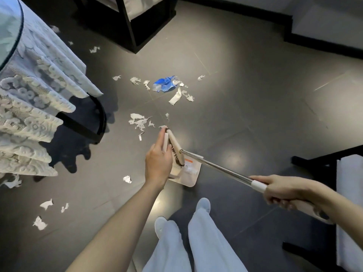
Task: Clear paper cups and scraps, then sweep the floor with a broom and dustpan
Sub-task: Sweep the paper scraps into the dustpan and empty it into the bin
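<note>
My left hand (pixel 159 158) grips the upright beige handle of the dustpan (pixel 188 174), whose pan rests on the dark floor just ahead of my feet. My right hand (pixel 282 190) grips the broom's long metal handle (pixel 220 168) near its white collar. The broom head (pixel 176 146) lies over the dustpan, bristles down toward the pan. White paper scraps (pixel 139 122) are scattered just beyond the broom head. Farther out lies a crumpled blue and clear plastic wrapper (pixel 165 84) with more scraps (pixel 176 98) around it.
A table with a white lace cloth (pixel 29 99) and a black curved base (pixel 92 122) stands at the left, with scraps (pixel 40 222) below it. Black furniture (pixel 133 22) is at the top, a dark chair with a white cushion (pixel 347 203) at the right.
</note>
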`<state>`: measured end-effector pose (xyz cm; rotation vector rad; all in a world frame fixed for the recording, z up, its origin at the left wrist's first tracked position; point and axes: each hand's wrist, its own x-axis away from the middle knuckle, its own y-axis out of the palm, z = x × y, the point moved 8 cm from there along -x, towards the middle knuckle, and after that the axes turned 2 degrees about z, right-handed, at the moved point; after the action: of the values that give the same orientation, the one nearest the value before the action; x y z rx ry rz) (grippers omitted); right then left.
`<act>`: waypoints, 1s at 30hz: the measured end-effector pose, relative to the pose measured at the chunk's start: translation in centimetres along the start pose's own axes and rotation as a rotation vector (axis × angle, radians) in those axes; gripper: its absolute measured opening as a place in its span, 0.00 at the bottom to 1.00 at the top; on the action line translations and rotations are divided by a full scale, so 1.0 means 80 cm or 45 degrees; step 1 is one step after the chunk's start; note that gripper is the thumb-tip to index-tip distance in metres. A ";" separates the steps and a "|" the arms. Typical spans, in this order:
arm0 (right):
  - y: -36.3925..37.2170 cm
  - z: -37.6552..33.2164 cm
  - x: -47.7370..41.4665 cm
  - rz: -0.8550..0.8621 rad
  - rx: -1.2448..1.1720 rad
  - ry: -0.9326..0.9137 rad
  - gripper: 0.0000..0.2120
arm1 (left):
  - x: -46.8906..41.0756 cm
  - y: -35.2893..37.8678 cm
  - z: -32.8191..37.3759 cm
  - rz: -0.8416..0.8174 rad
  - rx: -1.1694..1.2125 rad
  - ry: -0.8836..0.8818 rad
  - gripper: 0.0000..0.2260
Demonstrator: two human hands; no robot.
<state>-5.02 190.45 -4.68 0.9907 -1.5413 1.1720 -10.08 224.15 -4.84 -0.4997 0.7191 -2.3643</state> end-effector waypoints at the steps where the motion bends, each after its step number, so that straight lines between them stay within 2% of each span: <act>1: 0.004 -0.001 0.006 0.014 0.000 -0.008 0.39 | 0.005 -0.011 -0.007 0.021 0.009 0.001 0.25; 9: 0.028 -0.106 0.007 0.192 0.178 -0.254 0.36 | 0.052 -0.093 -0.049 0.106 0.016 0.004 0.24; 13: 0.060 -0.167 -0.013 0.296 0.363 -0.341 0.22 | 0.084 -0.136 -0.099 0.173 -0.013 -0.046 0.25; 18: 0.111 -0.194 -0.039 0.253 0.410 -0.336 0.17 | 0.098 -0.166 -0.138 0.179 -0.033 -0.078 0.24; 21: 0.134 -0.198 -0.047 0.188 0.417 -0.338 0.18 | 0.102 -0.172 -0.148 0.119 -0.043 -0.055 0.23; 24: 0.151 -0.195 -0.046 0.151 0.520 -0.340 0.21 | 0.101 -0.184 -0.161 0.185 -0.059 -0.073 0.24; 28: 0.171 -0.177 -0.035 -0.012 0.586 -0.295 0.22 | 0.087 -0.192 -0.178 0.224 -0.056 -0.110 0.24; 30: 0.166 -0.167 -0.024 -0.078 0.561 -0.254 0.30 | 0.086 -0.199 -0.183 0.234 -0.030 -0.097 0.24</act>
<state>-14.51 206.50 -8.01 1.4723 -1.4187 1.4385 -29.55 235.71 -5.54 -0.5084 0.7270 -2.1568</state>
